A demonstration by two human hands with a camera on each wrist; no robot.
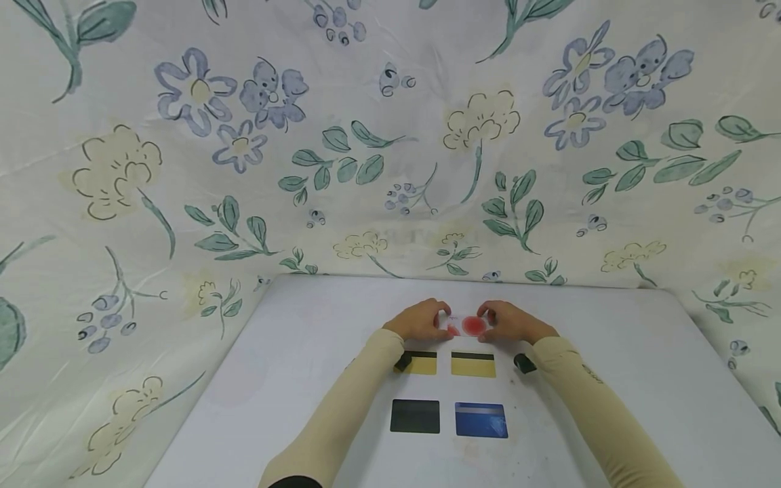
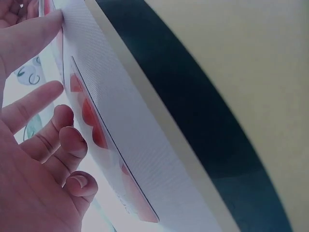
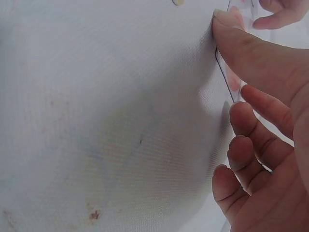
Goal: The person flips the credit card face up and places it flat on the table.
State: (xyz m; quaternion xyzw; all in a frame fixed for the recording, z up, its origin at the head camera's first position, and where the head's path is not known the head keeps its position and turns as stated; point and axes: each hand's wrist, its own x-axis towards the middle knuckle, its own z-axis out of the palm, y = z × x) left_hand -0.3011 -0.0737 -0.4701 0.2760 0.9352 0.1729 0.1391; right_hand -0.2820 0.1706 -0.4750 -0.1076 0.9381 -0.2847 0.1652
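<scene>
Between my two hands in the head view is a white card with red round marks [image 1: 473,326]. My left hand [image 1: 422,320] holds its left end, thumb at one edge and index finger at the other, remaining fingers loosely curled. On the opposite end, my right hand [image 1: 511,321] pinches the card the same way; the right wrist view shows the thumb [image 3: 260,58] on its near corner. A second red-marked card [image 2: 91,111] lies beside the left fingers, hidden under that hand in the head view.
Nearer me lie two yellow cards with dark stripes, the left one [image 1: 425,364] partly covered by a wrist camera [image 1: 403,362], the other [image 1: 473,366] beside it. In front are a black card [image 1: 415,416] and a blue card [image 1: 481,420]. Flowered cloth [image 1: 390,156] hangs behind the white table [image 1: 317,305].
</scene>
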